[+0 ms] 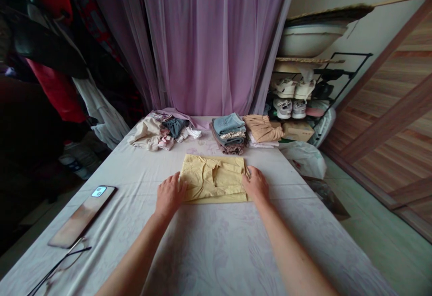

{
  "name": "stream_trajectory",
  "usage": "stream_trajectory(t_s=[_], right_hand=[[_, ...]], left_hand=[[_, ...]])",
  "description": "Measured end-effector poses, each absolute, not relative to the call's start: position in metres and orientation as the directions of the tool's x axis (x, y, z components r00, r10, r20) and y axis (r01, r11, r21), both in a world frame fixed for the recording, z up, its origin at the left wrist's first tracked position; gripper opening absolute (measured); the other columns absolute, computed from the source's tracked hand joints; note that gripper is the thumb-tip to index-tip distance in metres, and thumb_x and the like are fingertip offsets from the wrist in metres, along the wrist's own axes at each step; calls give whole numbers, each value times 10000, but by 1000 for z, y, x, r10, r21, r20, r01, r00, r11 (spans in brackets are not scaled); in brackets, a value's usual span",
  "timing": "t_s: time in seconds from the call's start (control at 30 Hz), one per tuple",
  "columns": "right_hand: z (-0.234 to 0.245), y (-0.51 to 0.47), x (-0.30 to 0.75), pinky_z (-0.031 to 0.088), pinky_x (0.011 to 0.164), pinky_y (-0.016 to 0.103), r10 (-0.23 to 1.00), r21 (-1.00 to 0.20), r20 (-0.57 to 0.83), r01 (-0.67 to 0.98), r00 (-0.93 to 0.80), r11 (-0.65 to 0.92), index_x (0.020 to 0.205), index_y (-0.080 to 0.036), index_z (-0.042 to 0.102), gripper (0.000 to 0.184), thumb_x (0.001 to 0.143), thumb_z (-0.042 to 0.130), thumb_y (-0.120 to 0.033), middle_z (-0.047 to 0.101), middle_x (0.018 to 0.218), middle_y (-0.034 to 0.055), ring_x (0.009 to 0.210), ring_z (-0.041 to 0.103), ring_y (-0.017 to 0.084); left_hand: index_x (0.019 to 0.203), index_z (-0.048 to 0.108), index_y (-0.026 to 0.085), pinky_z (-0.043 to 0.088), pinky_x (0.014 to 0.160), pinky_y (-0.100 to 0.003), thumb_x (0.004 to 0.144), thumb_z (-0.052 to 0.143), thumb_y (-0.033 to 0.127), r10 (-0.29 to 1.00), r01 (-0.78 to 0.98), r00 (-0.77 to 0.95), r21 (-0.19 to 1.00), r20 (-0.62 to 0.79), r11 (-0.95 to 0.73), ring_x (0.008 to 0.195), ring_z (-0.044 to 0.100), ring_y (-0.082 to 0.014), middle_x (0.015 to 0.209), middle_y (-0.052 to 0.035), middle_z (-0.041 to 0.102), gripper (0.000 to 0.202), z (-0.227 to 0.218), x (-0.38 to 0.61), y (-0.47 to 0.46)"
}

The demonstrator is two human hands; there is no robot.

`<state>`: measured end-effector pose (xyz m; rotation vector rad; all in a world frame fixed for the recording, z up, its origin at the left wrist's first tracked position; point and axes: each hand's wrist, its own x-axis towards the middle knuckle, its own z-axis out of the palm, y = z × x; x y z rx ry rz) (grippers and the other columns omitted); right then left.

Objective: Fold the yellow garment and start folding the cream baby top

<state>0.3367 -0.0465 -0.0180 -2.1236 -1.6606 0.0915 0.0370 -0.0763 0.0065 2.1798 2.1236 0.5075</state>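
Note:
A folded pale yellow garment (213, 178) lies flat in the middle of the bed's light sheet (209, 242). My left hand (169, 195) rests at its near left corner, fingers curled round the edge. At the garment's right edge is my right hand (255, 183), its fingers pinching the fabric. Both forearms reach in from the bottom of the view.
Loose unfolded clothes (158, 133) lie at the far left of the bed. Folded stacks, blue-grey (229, 133) and tan (261, 129), sit behind the garment. A phone (83, 215) and glasses (57, 266) lie near the left edge. A shoe rack (297, 96) stands at right, and a purple curtain (209, 39) hangs behind.

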Motion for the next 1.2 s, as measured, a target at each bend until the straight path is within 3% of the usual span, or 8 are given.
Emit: stream_trajectory(t_s=[0.13, 0.27, 0.57, 0.73, 0.83, 1.0, 1.13, 1.2], right_hand=[[-4, -30, 351, 483, 771, 341, 949, -361, -37, 882, 312, -304, 1343, -143, 511, 562, 843, 508, -400, 685, 1132, 155, 981, 657, 274], [6, -26, 353, 456, 634, 295, 960, -288, -179, 922, 214, -259, 1078, -225, 682, 338, 785, 546, -322, 733, 935, 89, 778, 676, 229], [39, -30, 345, 467, 706, 313, 981, -232, -161, 963, 105, -141, 748, -235, 746, 191, 751, 644, -396, 733, 794, 101, 806, 680, 242], [61, 35, 268, 447, 956, 305, 965, -647, 115, 719, -235, 252, 1236, -221, 629, 419, 893, 510, -430, 657, 1253, 85, 1140, 604, 200], [60, 70, 234, 382, 1056, 331, 889, -820, 70, 482, -452, 310, 1336, -197, 545, 582, 873, 526, -550, 533, 1413, 93, 1279, 500, 206], [58, 90, 223, 446, 918, 333, 775, -947, 3, 247, -632, 206, 942, -158, 699, 524, 703, 683, -624, 701, 998, 51, 962, 617, 201], [52, 92, 223, 427, 710, 271, 836, -974, 11, 185, -548, 134, 750, -152, 657, 431, 682, 699, -575, 606, 693, -32, 680, 537, 130], [48, 91, 221, 397, 676, 254, 875, -965, 44, 208, -481, 162, 728, -153, 649, 414, 700, 675, -565, 566, 653, -48, 654, 501, 117]], left_hand=[[1107, 636, 183, 454, 804, -357, 897, 510, 482, 996, 961, -81, 263, -42, 90, 957, 665, -279, 979, -110, 738, 386, 22, 27, -75], [838, 630, 202, 397, 644, -283, 843, 539, 512, 987, 936, -92, 327, -132, 130, 805, 660, -238, 869, -85, 718, 323, 25, 31, -68], [733, 479, 214, 348, 574, -236, 713, 538, 369, 997, 579, -73, 812, -31, 68, 629, 486, -142, 635, 46, 492, 167, 10, 10, -56], [743, 441, 232, 322, 568, -235, 753, 497, 380, 994, 588, -8, 804, 112, -86, 585, 434, -131, 615, 55, 452, 159, 10, 17, -69], [757, 438, 241, 314, 567, -233, 789, 473, 353, 994, 646, 39, 757, 98, -100, 572, 451, -134, 608, 49, 486, 122, 19, 22, -78], [799, 485, 243, 336, 568, -225, 803, 493, 359, 997, 636, 52, 767, 60, -80, 575, 503, -141, 618, 39, 545, 117, 23, 22, -84], [968, 593, 216, 405, 591, -233, 789, 553, 429, 999, 483, 46, 875, -14, -10, 639, 577, -165, 701, 10, 648, 281, 12, 14, -83], [864, 637, 200, 429, 604, -237, 763, 585, 464, 996, 427, 51, 903, -73, 44, 672, 594, -180, 686, 4, 654, 288, 5, 9, -81]])
